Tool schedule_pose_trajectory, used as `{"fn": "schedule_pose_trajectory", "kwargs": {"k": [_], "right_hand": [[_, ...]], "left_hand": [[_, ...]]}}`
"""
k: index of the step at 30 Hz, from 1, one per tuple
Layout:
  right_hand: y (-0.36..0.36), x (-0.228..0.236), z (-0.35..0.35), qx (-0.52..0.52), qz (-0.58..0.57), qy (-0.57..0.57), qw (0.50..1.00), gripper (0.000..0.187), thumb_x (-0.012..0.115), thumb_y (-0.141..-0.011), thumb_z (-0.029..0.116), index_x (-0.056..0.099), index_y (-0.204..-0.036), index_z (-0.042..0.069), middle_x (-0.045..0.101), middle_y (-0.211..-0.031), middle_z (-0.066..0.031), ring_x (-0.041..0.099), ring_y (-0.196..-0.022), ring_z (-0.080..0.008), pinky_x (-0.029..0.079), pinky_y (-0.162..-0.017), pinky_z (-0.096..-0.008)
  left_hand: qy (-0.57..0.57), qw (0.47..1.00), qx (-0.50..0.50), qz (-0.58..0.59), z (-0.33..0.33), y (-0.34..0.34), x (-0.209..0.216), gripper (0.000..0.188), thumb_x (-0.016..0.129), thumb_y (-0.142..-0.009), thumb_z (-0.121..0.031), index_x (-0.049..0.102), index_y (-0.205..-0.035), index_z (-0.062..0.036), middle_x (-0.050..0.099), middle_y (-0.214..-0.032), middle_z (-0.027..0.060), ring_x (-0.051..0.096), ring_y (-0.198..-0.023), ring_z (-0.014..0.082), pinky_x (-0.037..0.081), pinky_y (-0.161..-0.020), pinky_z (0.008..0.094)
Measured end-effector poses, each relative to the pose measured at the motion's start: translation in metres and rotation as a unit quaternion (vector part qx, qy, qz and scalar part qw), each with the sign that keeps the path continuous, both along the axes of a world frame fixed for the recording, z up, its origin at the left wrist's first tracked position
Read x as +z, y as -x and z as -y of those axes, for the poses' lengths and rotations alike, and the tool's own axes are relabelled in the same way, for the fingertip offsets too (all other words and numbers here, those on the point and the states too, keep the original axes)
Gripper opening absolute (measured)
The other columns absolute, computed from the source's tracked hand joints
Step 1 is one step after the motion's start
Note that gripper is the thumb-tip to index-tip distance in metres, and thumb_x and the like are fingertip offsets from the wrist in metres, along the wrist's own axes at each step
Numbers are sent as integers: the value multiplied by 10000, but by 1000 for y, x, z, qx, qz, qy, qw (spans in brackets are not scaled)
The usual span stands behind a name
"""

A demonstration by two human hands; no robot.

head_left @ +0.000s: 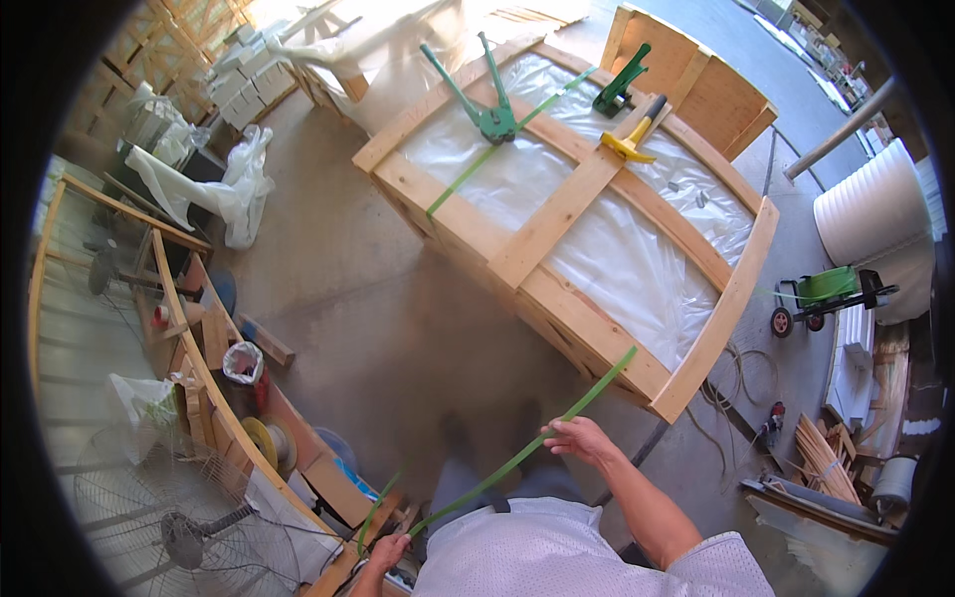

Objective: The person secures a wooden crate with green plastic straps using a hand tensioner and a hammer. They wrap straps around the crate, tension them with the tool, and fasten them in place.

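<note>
A green strapping band (497,474) runs slantwise in front of my body. My right hand (582,441) pinches it at the middle, and its free end reaches up over the near edge of a wooden crate (557,214). Lower left, my left hand (390,549) is closed on the same band, whose tail loops up beside it. White plastic film (627,274) covers the crate's contents between the planks. On top lie a green long-handled strapping tool (495,121), a second green strapping tool (619,88) and a yellow-headed hammer (631,145). Another green band (463,177) crosses the crate's far part.
A wood-framed mesh panel (169,298), a wire fan (184,537) and a spool (269,443) stand at left. To the right are a wheeled strap cart (826,289), a big white foam roll (875,204), loose cables (731,388) and wood strips (824,460). A plywood box (686,75) stands behind the crate.
</note>
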State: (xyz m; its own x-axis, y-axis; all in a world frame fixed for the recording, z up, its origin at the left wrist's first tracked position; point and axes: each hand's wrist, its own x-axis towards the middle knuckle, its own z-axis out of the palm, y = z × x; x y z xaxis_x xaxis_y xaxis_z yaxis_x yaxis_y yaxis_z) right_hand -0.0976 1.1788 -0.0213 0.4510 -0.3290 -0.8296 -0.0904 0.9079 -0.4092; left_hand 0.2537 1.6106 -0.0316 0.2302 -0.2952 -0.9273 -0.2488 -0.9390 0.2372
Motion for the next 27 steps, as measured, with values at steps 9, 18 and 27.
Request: {"fn": "schedule_pose_trajectory", "kwargs": {"k": [9,18,27], "right_hand": [[-86,-66,-43,17,4,-55,998,332,555,-957,220,527,-1147,-51,607,-1125,-179,657,-988,-306,571,-822,-364],[-134,-313,-77,50,-129,-193,971,278,522,-927,176,506,-1121,-24,651,-991,-169,690,-821,-309,599,-668,-403],[-109,-554,-17,47,-231,-208,949,270,594,-857,242,584,-972,-3,678,-892,-176,692,-746,-326,591,-646,-471]], "left_hand": [[-35,998,44,39,-67,24,-34,419,532,-916,-396,673,-760,-34,653,-686,132,637,-682,246,485,-660,368],[-113,982,153,1,-42,1,-77,378,561,-924,-351,641,-766,-16,604,-620,111,589,-604,217,463,-598,358],[32,994,-101,12,13,-32,-123,187,609,-881,-205,642,-848,-25,643,-768,157,621,-738,339,481,-684,420]]}}
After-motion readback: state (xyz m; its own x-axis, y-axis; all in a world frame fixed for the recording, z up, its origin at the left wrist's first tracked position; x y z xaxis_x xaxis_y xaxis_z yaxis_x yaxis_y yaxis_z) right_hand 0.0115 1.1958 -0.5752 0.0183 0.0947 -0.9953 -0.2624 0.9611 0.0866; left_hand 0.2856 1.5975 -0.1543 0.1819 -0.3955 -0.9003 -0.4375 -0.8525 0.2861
